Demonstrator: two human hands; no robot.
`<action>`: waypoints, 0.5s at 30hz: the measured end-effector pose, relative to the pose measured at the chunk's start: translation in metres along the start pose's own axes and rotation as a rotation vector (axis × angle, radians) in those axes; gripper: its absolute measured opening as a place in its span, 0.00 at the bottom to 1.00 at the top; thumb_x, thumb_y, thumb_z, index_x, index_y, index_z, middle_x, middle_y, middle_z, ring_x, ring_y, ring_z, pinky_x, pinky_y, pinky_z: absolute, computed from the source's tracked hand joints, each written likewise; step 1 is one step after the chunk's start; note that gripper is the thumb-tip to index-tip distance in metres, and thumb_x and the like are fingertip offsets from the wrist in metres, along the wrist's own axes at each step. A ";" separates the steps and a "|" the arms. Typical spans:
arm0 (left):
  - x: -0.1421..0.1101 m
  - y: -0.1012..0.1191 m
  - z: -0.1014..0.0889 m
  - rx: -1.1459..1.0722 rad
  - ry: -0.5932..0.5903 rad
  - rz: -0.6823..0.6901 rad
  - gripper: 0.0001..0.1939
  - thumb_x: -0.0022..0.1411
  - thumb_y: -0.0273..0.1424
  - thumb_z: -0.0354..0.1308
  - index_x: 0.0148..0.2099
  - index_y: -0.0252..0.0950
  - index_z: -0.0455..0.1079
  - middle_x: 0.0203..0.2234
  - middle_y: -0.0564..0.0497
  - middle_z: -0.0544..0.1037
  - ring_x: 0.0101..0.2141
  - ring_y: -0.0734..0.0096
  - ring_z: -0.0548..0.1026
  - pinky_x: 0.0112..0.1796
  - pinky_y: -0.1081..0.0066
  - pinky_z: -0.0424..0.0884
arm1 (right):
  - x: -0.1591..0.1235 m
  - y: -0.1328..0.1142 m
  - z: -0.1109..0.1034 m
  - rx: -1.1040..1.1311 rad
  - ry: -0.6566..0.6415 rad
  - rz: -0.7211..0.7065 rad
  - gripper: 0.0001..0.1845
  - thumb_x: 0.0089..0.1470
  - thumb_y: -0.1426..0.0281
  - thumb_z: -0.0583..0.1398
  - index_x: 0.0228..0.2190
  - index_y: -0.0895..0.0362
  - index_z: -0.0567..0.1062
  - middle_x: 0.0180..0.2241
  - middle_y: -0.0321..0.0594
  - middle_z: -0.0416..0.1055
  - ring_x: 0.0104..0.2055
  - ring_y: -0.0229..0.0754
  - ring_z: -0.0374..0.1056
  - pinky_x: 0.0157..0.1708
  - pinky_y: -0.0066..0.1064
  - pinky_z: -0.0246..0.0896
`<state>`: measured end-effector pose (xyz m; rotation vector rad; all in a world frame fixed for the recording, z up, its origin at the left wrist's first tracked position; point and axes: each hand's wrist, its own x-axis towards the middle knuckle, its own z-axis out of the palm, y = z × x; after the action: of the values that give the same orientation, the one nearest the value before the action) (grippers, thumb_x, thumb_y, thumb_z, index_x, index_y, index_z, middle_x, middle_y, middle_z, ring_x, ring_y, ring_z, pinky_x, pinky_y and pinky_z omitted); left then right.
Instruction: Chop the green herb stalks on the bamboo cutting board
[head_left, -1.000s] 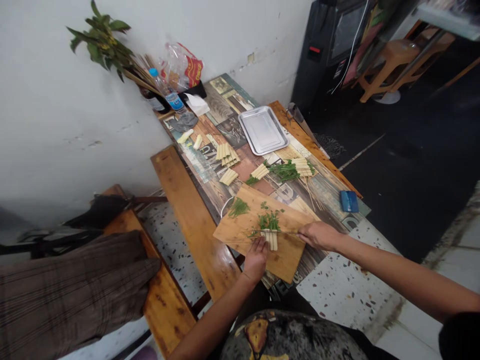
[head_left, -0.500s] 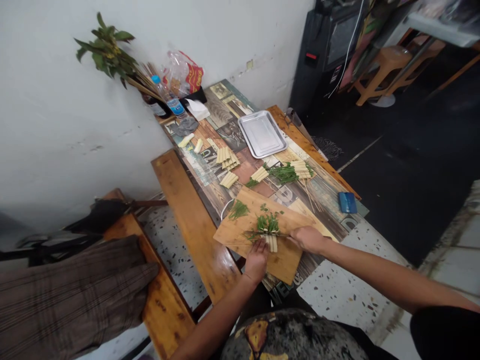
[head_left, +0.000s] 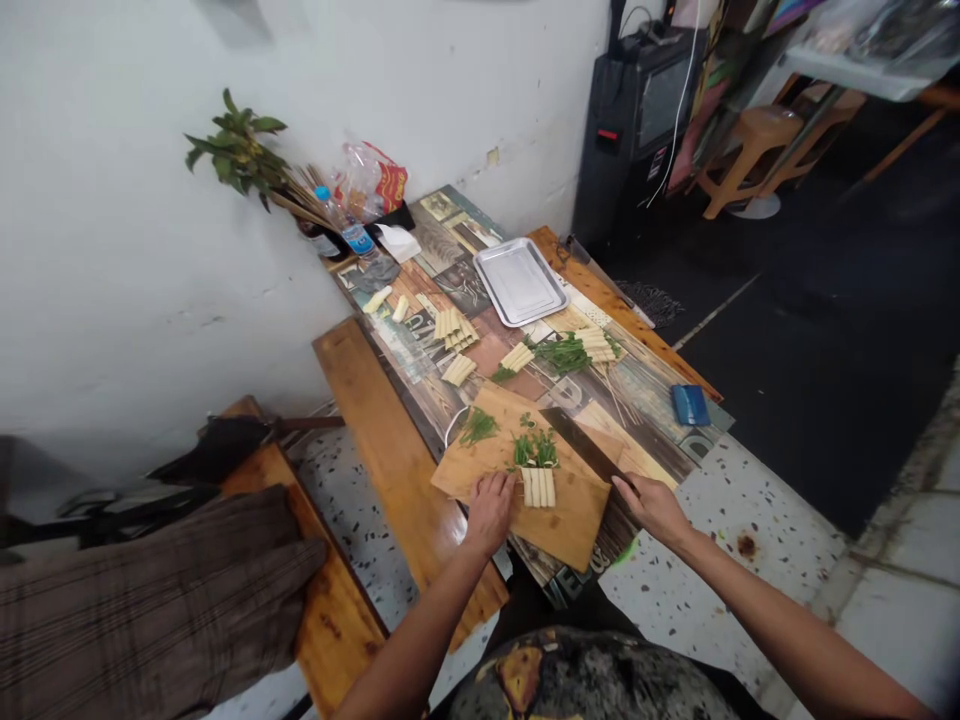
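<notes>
A wooden cutting board (head_left: 570, 515) lies at the near end of the patterned table. On it sits a row of pale stalk pieces (head_left: 538, 487) with chopped green tops (head_left: 535, 451) just beyond them. My left hand (head_left: 490, 510) rests on the board beside the stalks, fingers curled, touching their left side. My right hand (head_left: 654, 506) grips the handle of a dark cleaver (head_left: 581, 446), whose blade lies flat along the board's right edge. A small heap of greens (head_left: 478, 427) lies at the board's far left.
Further up the table are bundles of pale stalks (head_left: 454, 327), a bunch of green herbs (head_left: 564, 352), a metal tray (head_left: 520, 281), a blue object (head_left: 689, 405), a water bottle (head_left: 352, 232) and a leafy plant (head_left: 244, 158). A wooden bench (head_left: 382, 440) runs alongside on the left.
The cleaver has swung from lying across the stalks to the board's right edge. My right hand drew back to the right. The greens now lie cut off from the stalks.
</notes>
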<state>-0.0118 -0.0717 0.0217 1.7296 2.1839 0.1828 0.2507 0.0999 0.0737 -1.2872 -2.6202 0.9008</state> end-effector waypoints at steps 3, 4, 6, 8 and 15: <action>0.012 0.001 -0.001 0.038 -0.063 -0.005 0.14 0.64 0.23 0.48 0.48 0.35 0.70 0.43 0.43 0.75 0.49 0.59 0.69 0.56 0.53 0.57 | -0.016 0.009 0.005 0.009 0.041 0.043 0.37 0.63 0.45 0.40 0.27 0.57 0.75 0.23 0.45 0.75 0.27 0.45 0.72 0.30 0.32 0.61; 0.015 0.002 -0.002 0.046 -0.088 -0.001 0.13 0.63 0.23 0.48 0.46 0.35 0.71 0.43 0.43 0.75 0.48 0.58 0.70 0.54 0.53 0.59 | -0.021 0.010 0.006 0.012 0.053 0.057 0.37 0.63 0.45 0.40 0.26 0.56 0.74 0.22 0.44 0.74 0.26 0.44 0.72 0.29 0.31 0.60; 0.016 0.005 -0.007 0.039 -0.150 0.011 0.11 0.61 0.23 0.50 0.44 0.34 0.70 0.43 0.42 0.74 0.48 0.56 0.70 0.51 0.55 0.62 | -0.030 0.012 0.006 0.027 0.076 0.087 0.37 0.62 0.44 0.40 0.24 0.56 0.73 0.21 0.44 0.74 0.24 0.44 0.71 0.27 0.31 0.59; 0.011 0.007 -0.013 -0.018 -0.203 0.024 0.12 0.58 0.23 0.52 0.44 0.33 0.69 0.42 0.41 0.75 0.46 0.56 0.71 0.48 0.58 0.64 | -0.039 0.013 0.004 0.052 0.107 0.117 0.37 0.61 0.42 0.41 0.23 0.55 0.73 0.21 0.44 0.74 0.23 0.43 0.71 0.27 0.31 0.59; 0.006 -0.006 -0.024 -0.353 -0.051 -0.162 0.11 0.51 0.20 0.52 0.38 0.37 0.64 0.28 0.53 0.73 0.31 0.69 0.73 0.34 0.72 0.67 | -0.057 0.024 -0.004 0.116 0.194 0.256 0.37 0.57 0.38 0.43 0.24 0.54 0.73 0.18 0.42 0.73 0.21 0.45 0.70 0.24 0.32 0.60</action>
<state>-0.0267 -0.0642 0.0412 1.3461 2.0921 0.4474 0.3057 0.0706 0.0739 -1.6145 -2.2589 0.8935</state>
